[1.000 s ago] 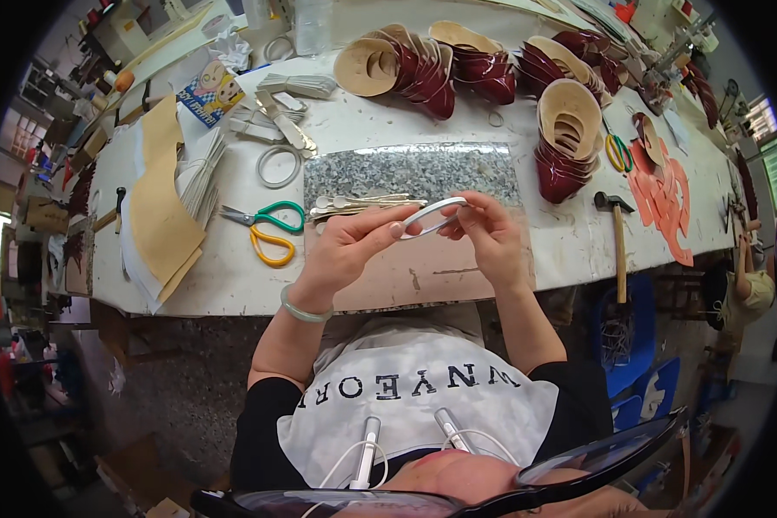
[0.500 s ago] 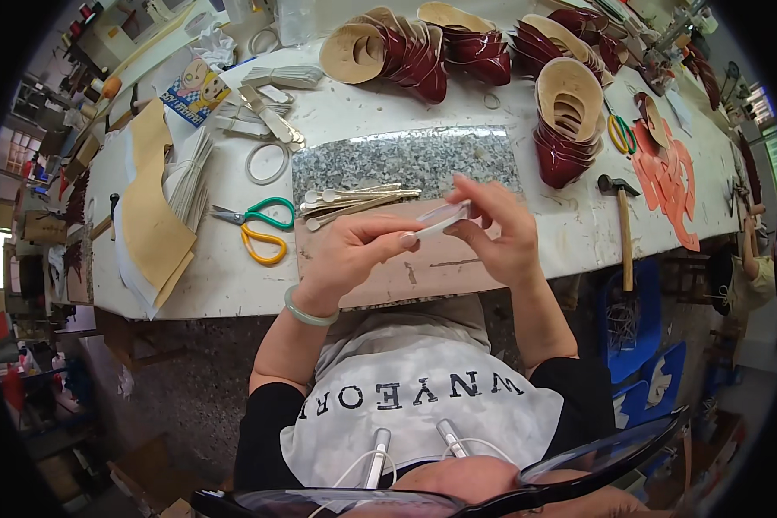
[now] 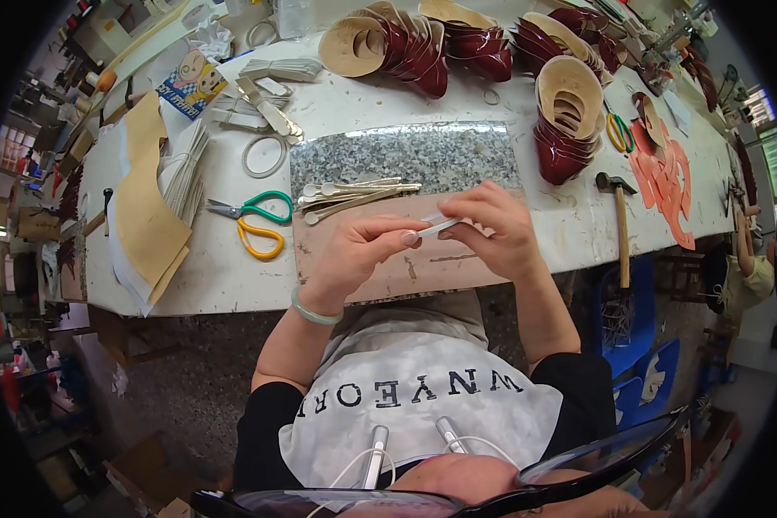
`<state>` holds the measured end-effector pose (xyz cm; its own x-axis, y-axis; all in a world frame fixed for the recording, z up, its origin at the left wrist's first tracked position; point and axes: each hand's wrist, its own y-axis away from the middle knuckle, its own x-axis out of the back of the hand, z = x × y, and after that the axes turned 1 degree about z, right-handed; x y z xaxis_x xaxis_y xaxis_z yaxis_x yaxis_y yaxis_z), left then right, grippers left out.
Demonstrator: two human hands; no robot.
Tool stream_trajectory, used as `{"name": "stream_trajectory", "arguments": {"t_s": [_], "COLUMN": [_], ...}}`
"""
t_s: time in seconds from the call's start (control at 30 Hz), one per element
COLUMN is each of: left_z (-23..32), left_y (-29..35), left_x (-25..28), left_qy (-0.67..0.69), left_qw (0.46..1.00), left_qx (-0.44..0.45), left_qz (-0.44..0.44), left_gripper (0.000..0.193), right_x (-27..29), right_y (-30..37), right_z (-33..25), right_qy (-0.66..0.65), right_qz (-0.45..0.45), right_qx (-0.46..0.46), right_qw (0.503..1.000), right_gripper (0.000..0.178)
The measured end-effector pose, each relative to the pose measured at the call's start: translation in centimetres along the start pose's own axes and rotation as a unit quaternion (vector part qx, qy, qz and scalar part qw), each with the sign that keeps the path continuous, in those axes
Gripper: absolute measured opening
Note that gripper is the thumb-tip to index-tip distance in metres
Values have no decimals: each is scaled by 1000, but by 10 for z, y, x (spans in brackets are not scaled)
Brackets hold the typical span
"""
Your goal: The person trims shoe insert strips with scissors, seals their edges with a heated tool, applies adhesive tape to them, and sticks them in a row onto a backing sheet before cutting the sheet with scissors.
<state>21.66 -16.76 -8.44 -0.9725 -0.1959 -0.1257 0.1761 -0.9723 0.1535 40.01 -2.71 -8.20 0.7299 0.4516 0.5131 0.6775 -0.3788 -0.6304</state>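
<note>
Over a pinkish-brown board (image 3: 367, 281), my left hand (image 3: 358, 252) pinches one end of a narrow white strip (image 3: 437, 228) between thumb and fingers. My right hand (image 3: 496, 231) grips the strip's other end, its fingers bent over it. Partly hidden by the fingers, the strip's full shape cannot be made out. Just beyond my left hand lies a small pile of pale straps with rounded ends (image 3: 354, 195). Behind them is a speckled grey stone slab (image 3: 406, 155). Scissors with green and yellow handles (image 3: 259, 226) lie open left of the board.
Stacked dark red shoe uppers (image 3: 565, 154) stand along the back and right. A hammer (image 3: 622, 229) lies at right, near coral-coloured cut sheets (image 3: 665, 177) and a second pair of scissors (image 3: 617, 134). Tan patterns (image 3: 151, 216), a tape roll (image 3: 265, 156) and bundled strips (image 3: 186, 173) lie left.
My right hand has come down and slightly nearer my left, its raised fingers now folded over the strip. The strip has been lowered a little; both hands still hold it.
</note>
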Motion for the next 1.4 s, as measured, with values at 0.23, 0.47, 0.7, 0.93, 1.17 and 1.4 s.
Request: {"name": "stream_trajectory", "arguments": {"t_s": [0.23, 0.47, 0.7, 0.93, 1.17, 1.4], "left_z": [-10, -36, -9, -20, -27, -39], "left_y": [-2, -2, 0, -4, -4, 3], "left_x": [5, 13, -4, 0, 0, -6], "left_qy": [99, 195, 36, 93, 106, 124], "left_qw": [993, 979, 999, 993, 991, 987], "left_qx": [55, 56, 39, 68, 81, 87], "left_qz": [-34, -36, -7, -34, -29, 62], "left_gripper": [23, 24, 24, 24, 22, 8], "right_x": [10, 8, 10, 4, 3, -26], "right_y": [5, 3, 4, 3, 7, 64], "right_z": [7, 3, 2, 7, 9, -5], "right_qy": [-57, -35, -29, -18, -20, -243], "right_qz": [-76, -48, -78, -76, -82, -6], "right_qx": [-82, -65, -46, -27, -37, -185], "right_qw": [992, 996, 995, 997, 996, 952], "right_gripper": [25, 27, 23, 23, 28, 45]}}
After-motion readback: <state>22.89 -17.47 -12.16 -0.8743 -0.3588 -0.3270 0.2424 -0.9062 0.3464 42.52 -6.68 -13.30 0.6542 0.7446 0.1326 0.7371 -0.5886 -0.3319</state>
